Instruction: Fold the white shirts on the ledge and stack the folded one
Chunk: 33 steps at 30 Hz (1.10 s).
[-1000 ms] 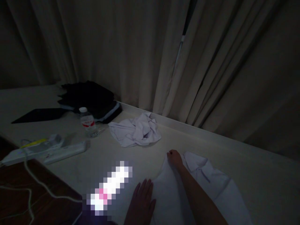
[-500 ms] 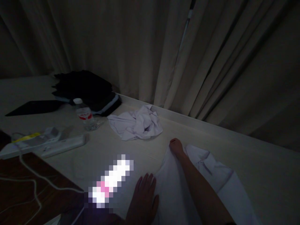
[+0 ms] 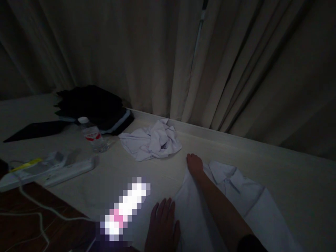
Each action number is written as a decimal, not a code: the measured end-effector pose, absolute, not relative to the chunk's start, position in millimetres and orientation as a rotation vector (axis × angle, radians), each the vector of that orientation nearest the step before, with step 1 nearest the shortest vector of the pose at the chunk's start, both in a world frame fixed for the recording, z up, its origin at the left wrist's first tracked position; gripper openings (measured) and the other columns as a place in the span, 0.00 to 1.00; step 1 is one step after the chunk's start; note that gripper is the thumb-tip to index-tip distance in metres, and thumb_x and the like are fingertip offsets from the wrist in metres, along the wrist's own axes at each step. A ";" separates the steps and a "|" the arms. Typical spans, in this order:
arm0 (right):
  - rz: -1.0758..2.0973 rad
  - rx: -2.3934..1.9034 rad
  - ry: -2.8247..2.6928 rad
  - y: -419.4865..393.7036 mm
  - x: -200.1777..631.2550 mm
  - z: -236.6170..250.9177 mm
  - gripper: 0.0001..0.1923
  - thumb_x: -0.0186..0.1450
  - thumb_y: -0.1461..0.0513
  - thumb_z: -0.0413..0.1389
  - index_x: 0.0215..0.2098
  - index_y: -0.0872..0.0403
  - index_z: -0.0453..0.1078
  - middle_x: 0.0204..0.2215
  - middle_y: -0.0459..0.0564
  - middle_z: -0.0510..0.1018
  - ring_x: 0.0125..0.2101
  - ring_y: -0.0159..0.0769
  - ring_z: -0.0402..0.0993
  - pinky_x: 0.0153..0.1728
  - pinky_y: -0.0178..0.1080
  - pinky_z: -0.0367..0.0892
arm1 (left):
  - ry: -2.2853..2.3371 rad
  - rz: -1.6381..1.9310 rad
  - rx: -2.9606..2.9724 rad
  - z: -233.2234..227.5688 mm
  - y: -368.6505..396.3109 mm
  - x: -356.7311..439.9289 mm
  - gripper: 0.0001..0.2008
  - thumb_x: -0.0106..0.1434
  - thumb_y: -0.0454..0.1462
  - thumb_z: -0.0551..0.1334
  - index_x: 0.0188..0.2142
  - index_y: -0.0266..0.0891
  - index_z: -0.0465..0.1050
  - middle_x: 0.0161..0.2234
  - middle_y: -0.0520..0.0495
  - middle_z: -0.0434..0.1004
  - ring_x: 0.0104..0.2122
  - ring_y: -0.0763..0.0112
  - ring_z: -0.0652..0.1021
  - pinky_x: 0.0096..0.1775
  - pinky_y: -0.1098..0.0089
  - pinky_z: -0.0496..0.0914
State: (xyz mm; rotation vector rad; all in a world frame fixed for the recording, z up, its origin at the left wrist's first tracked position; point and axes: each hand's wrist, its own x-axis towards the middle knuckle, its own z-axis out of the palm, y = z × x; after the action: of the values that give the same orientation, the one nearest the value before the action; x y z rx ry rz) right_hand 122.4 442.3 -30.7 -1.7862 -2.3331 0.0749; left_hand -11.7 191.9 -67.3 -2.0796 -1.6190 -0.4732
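Head view, dim light. White shirt (image 3: 236,199) spread flat on the counter (image 3: 288,175) near its front edge, collar toward the back edge. Left hand (image 3: 163,224) laid palm down on the shirt's left edge, fingers (image 3: 164,208) stretched out and released, grasping nothing. Right hand (image 3: 194,163) reaching across the shirt to its far left corner, fingers curled down onto the cloth; whether pinching it or only pressing, cannot tell. Crumpled shirt (image 3: 152,140) farther back, near the back edge, apart from both hands. Bottle (image 3: 91,135) upright to its left, dark clothes (image 3: 97,106) just behind. Power strip (image 3: 70,169) and cable (image 3: 34,204) toward the left edge. Curtain (image 3: 157,52) hanging along the back edge.
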 end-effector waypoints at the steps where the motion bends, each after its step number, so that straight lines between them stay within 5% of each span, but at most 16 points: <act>1: 0.059 -1.785 -2.327 443.4 121.2 -28.7 0.13 0.68 0.64 0.43 0.42 0.56 0.68 0.39 0.57 0.74 0.40 0.38 0.70 0.41 0.39 0.61 | -1.631 -0.464 -2.073 -68.8 191.7 -12.1 0.23 0.59 0.40 0.57 0.54 0.37 0.66 0.52 0.45 0.73 0.52 0.59 0.70 0.54 0.56 0.57; 11: 0.112 -1.383 -2.471 389.5 148.4 -22.7 0.18 0.69 0.59 0.42 0.51 0.54 0.67 0.50 0.54 0.72 0.52 0.38 0.64 0.55 0.41 0.56 | -1.672 -0.473 -2.118 -62.5 192.4 -9.2 0.19 0.61 0.41 0.55 0.50 0.39 0.68 0.54 0.42 0.72 0.54 0.57 0.70 0.53 0.55 0.61; 18: 0.242 -1.306 -2.545 388.5 152.4 -44.9 0.29 0.68 0.53 0.42 0.61 0.64 0.55 0.62 0.62 0.57 0.62 0.44 0.51 0.62 0.47 0.46 | -1.734 -0.525 -2.192 -59.8 191.1 -10.1 0.18 0.59 0.41 0.56 0.48 0.39 0.70 0.51 0.41 0.74 0.51 0.55 0.72 0.48 0.55 0.66; 27: 0.301 -1.254 -2.427 380.1 173.5 -19.1 0.32 0.69 0.51 0.38 0.65 0.61 0.45 0.65 0.58 0.49 0.65 0.41 0.42 0.63 0.47 0.45 | -1.708 -0.585 -2.174 -61.6 197.9 -12.8 0.16 0.57 0.42 0.57 0.44 0.41 0.72 0.48 0.40 0.76 0.47 0.55 0.74 0.44 0.55 0.69; 33: 0.211 -1.787 -1.903 357.4 327.7 -6.1 0.22 0.67 0.57 0.43 0.55 0.56 0.64 0.56 0.55 0.68 0.58 0.39 0.59 0.60 0.44 0.53 | -1.820 -0.755 -2.144 -59.0 206.0 -21.5 0.17 0.60 0.43 0.54 0.46 0.40 0.71 0.48 0.39 0.76 0.49 0.57 0.74 0.46 0.55 0.69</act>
State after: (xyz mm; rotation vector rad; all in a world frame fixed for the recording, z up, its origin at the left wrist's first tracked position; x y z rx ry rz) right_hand 327.7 357.4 -6.1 -1.7871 -1.9032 0.2106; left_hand -21.5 206.0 -59.0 -2.1441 -1.8200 -0.7554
